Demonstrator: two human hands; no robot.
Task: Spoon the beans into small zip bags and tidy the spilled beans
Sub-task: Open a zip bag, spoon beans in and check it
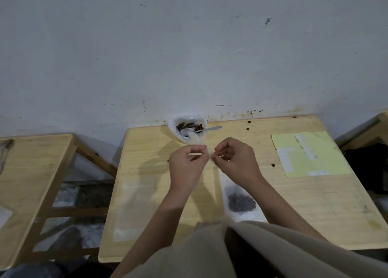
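Both hands, left hand (187, 162) and right hand (234, 159), pinch the zip bag (210, 158) at its mouth; I judge it flimsy, slippery, best gripped by the lips.

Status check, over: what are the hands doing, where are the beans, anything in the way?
Left hand and right hand both pinch a small zip bag. Beans wait in the bowl with the spoon. Nothing blocks the bowl.

Left grip (187, 159) and right grip (235, 158) pinch, fingertips together.
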